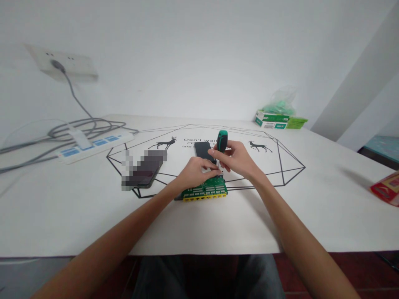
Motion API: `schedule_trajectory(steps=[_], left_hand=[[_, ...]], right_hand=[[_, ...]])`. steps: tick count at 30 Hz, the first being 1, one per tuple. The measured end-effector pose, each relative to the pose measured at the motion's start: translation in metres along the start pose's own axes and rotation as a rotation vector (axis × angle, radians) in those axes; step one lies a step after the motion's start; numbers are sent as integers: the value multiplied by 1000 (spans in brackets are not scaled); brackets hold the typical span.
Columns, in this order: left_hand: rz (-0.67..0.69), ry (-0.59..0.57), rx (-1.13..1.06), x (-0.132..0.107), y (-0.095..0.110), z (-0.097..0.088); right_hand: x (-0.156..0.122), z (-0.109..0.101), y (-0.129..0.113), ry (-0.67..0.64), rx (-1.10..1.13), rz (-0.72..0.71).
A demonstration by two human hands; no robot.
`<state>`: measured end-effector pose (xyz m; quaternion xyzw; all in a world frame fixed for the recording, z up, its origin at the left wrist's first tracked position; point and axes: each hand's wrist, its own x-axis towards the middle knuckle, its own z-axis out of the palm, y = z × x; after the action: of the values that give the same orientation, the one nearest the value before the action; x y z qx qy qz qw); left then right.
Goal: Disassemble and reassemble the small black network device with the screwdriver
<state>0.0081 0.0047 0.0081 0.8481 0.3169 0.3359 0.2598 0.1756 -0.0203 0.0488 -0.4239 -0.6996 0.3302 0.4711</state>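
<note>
A green circuit board [205, 190] with a yellow front edge lies on the white table [311, 199] in front of me. My right hand [238, 158] is closed around a green-handled screwdriver [222, 142], held upright with its tip down on the board. My left hand [195, 172] rests on the board's left part, with its fingers pinched near the screwdriver's shaft. A black flat object [203, 150] lies just behind the hands.
A dark phone [146, 172] lies left of the board. A white power strip [93, 145] with grey cables sits at the far left. Green and white boxes [272, 119] with a plastic bag stand at the back right. A red packet [388, 189] lies at the right edge.
</note>
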Motion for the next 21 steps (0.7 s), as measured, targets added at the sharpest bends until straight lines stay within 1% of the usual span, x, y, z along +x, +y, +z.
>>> schedule_trajectory(steps=[3,7,9,13,19,21], left_hand=[[-13,2,18,0,1,-1],[18,-27,13,-1,1,-1],[13,-22,15,-1,0,-1],[-3,-1,28,0,-1,0],[60,-40,35,-1,3,-1],[55,-44,24,-1,3,-2]], right_hand=[[-1,2,-1,5,-56,-5],[-1,2,-1,5,-1,-12],[-1,1,-1,9,14,-16],[-1,1,-2,-8,-23,-23],[-2,1,-1,-23,11,-41],[-1,1,-1,-18,27,-41]])
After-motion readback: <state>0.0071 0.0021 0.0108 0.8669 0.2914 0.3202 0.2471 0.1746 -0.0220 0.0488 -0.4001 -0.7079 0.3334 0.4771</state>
